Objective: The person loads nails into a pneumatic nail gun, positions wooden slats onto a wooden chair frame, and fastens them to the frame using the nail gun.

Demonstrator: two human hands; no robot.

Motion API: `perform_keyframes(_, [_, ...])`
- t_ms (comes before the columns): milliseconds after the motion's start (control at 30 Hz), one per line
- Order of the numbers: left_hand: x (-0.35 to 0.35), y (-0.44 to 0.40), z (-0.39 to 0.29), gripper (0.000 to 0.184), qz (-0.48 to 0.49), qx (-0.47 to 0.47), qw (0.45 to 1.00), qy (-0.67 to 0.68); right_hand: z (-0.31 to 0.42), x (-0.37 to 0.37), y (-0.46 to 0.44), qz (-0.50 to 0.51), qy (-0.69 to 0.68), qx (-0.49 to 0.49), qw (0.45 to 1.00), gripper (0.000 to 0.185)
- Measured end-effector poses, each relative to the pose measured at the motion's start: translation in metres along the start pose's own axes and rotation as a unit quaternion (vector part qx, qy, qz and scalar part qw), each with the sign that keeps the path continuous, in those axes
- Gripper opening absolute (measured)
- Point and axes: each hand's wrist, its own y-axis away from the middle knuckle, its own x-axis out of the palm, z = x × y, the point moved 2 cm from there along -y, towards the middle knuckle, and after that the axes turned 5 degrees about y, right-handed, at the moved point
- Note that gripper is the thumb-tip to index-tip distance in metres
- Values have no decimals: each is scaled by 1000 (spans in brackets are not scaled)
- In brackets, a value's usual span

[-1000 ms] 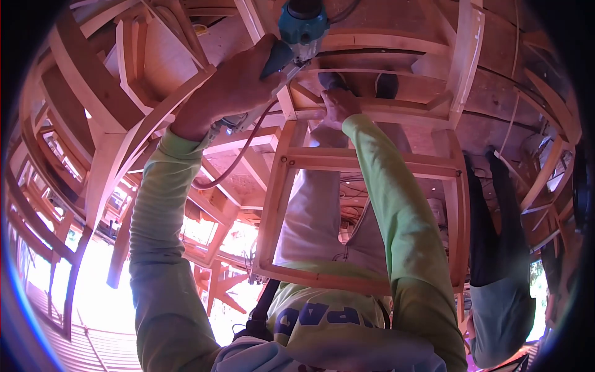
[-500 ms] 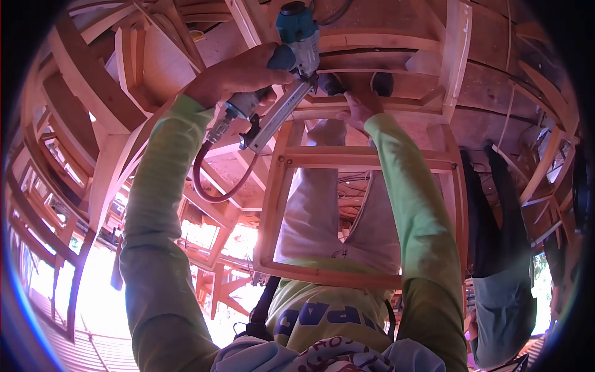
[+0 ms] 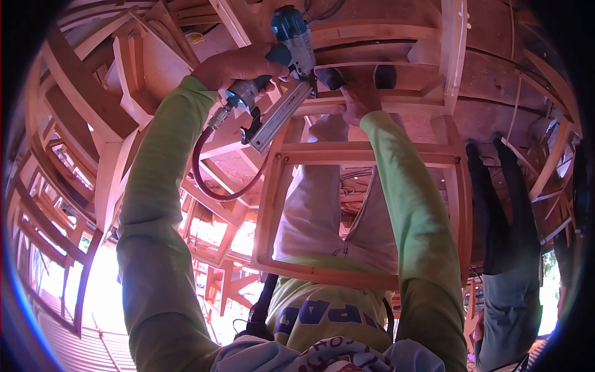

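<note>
A teal and silver nail gun (image 3: 300,53) with a dark red hose is held in my left hand (image 3: 238,68), the fingers wrapped round its grip. Its long silver magazine slants down to the left, and its nose is over the upper part of a wooden chair frame (image 3: 365,273). My right hand (image 3: 361,101) is closed at the rail beyond the square seat opening, just right of the nose, with thumb and fingers on the wood. Whether it also pinches a small piece is hidden. The frame stands in front of my legs.
Curved wooden chair parts (image 3: 93,99) crowd the left side, and more frames (image 3: 551,161) stand at the right. The hose (image 3: 214,197) loops below the nail gun. Another person (image 3: 511,285) in dark trousers is at the right. A cord (image 3: 514,118) runs across the upper right.
The nail gun first swung so its magazine came into full view, then shifted slightly left and down. My right hand has moved a little to the right along the rail. My left hand kept its grip.
</note>
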Motion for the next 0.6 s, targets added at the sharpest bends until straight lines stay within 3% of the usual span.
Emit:
perform_keyframes(433, [-14,-23,14,38,7,11,1000,2,4,-10,3,24,-2,12,1000,54])
perform_keyframes(600, [-19,-35,4,38,60,-18,997,-35,5,-10,4,10,1,11,1000,53])
